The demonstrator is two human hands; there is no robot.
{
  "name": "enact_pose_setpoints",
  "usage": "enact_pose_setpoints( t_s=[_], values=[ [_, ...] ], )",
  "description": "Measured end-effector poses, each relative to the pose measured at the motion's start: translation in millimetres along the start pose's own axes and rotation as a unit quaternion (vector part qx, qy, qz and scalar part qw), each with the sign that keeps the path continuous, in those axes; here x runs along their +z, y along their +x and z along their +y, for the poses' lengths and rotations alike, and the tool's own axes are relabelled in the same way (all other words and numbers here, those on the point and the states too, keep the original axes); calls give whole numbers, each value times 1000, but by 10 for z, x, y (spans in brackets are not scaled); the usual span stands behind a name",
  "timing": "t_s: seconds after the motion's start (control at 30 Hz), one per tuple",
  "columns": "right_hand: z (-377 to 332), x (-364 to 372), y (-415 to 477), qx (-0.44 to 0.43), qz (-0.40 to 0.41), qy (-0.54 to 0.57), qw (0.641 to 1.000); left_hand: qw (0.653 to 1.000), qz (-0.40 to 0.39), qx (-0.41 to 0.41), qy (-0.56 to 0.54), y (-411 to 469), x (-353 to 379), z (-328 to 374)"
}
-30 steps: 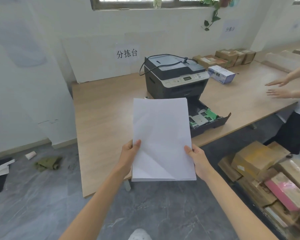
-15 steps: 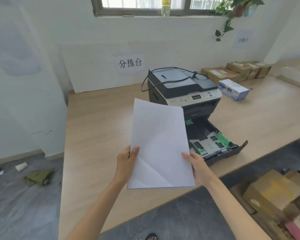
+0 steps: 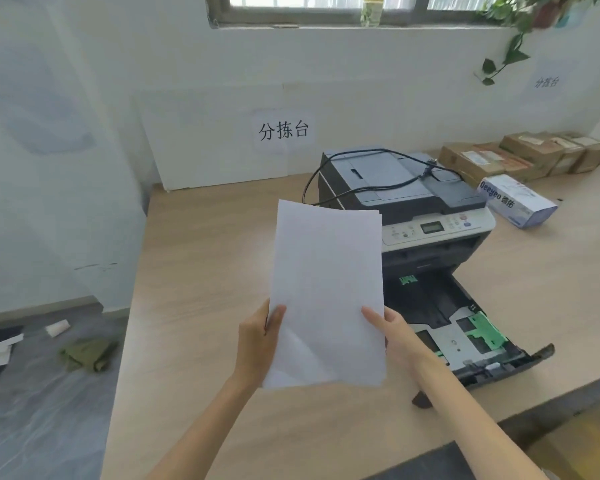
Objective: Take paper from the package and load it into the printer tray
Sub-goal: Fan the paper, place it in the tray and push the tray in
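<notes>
A thin stack of white paper [image 3: 326, 289] is held upright over the wooden table, just left of the printer. My left hand [image 3: 258, 341] grips its lower left edge and my right hand [image 3: 394, 336] grips its lower right edge. The grey and black printer [image 3: 406, 199] stands behind the sheets, a black cable lying across its lid. Its paper tray [image 3: 465, 334] is pulled out toward me, with green guides and no paper inside. The sheets hide the tray's left part.
The wooden table [image 3: 201, 306] runs to the right along the wall. A blue and white box [image 3: 516, 200] lies right of the printer, with brown cardboard boxes [image 3: 520, 157] behind it. A green cloth [image 3: 87, 353] lies on the grey floor at left.
I have moved closer to the table and printer. The paper, still in both hands, is now over the table beside the open tray. The other person at right is out of view.
</notes>
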State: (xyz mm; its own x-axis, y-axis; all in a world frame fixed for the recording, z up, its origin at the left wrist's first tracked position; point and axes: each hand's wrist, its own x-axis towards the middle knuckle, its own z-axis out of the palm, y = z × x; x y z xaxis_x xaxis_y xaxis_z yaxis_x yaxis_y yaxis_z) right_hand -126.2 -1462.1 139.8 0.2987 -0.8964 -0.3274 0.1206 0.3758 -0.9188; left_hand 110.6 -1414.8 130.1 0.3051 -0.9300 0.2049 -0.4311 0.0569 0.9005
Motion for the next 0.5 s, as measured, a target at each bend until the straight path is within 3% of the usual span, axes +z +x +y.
enact_pose_setpoints(
  t_s=[0.1, 0.27, 0.37, 0.5],
  values=[
    [-5, 24, 224, -10, -15, 15, 1000, 995, 60, 58, 61, 50, 148, -44],
    [-87, -99, 538, -34, -35, -27, 998, 988, 109, 63, 87, 197, 387, -197],
    [-195, -243, 703, -15, -67, -62, 996, 988, 119, 49, 82, 274, 513, -221],
    [-243, -381, 874, 4, -60, -56, 997, 996, 64, -52, 22, 377, 634, -153]
  ],
)
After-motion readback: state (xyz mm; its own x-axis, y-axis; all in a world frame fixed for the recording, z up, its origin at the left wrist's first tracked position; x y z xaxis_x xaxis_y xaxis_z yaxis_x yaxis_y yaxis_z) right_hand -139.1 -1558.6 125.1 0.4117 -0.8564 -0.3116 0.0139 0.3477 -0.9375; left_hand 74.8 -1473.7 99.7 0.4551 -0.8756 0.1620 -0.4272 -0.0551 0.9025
